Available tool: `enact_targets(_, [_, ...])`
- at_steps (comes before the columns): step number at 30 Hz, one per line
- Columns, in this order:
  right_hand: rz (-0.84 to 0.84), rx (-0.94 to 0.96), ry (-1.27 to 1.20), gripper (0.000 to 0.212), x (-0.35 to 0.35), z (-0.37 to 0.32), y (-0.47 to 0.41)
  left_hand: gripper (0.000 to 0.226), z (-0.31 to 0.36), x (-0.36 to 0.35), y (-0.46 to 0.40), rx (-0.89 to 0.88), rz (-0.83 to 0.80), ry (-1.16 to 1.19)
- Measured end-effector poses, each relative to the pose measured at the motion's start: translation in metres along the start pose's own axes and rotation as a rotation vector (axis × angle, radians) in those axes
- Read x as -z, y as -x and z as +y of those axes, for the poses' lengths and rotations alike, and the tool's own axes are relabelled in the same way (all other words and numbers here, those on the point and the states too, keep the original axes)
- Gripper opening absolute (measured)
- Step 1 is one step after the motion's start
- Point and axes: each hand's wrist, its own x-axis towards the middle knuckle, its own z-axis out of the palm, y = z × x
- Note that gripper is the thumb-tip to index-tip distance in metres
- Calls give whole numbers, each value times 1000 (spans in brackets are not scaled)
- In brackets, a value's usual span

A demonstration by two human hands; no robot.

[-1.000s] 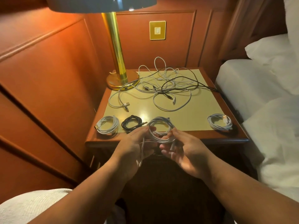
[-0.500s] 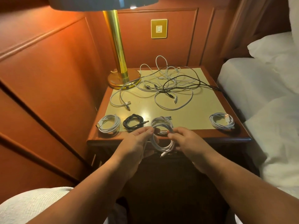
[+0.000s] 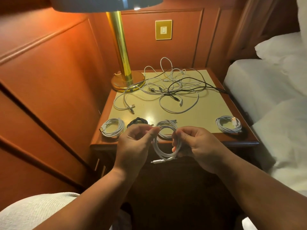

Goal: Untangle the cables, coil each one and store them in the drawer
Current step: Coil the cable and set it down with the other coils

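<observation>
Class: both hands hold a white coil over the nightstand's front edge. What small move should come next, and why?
Probably tuck in the loose plug end: it dangles below the white coil that the left hand and right hand pinch, so the coil looks unfinished.

Both forearms are bare, no sleeves showing. The left hand [image 3: 132, 146] and right hand [image 3: 199, 148] wear no rings. Neither wrist carries a watch.
</observation>
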Motion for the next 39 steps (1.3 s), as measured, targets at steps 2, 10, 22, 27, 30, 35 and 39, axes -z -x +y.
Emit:
enact_targets(2, [40, 49, 3, 28, 0, 0, 1, 39, -1, 0, 2, -73, -20, -111])
enact_targets(10, [37, 108, -22, 30, -2, 4, 0, 27, 1, 1, 3, 96, -98, -40])
enact_targets(22, [20, 107, 91, 26, -4, 2, -2, 54, 10, 3, -2, 514, -176, 542])
enact_targets(27, [60, 137, 169, 24, -2, 3, -7, 63, 14, 7, -6, 534, -341, 548])
enact_targets(30, [77, 153, 238, 24, -2, 5, -7, 64, 15, 7, -9, 430, -446, 383])
enact_targets(35, [147, 216, 305, 21, 0, 9, -7, 57, 9, 6, -6, 199, -332, 91])
enact_targets(39, [202, 331, 463, 19, 0, 12, -3, 63, 8, 6, -6, 36, -377, -154])
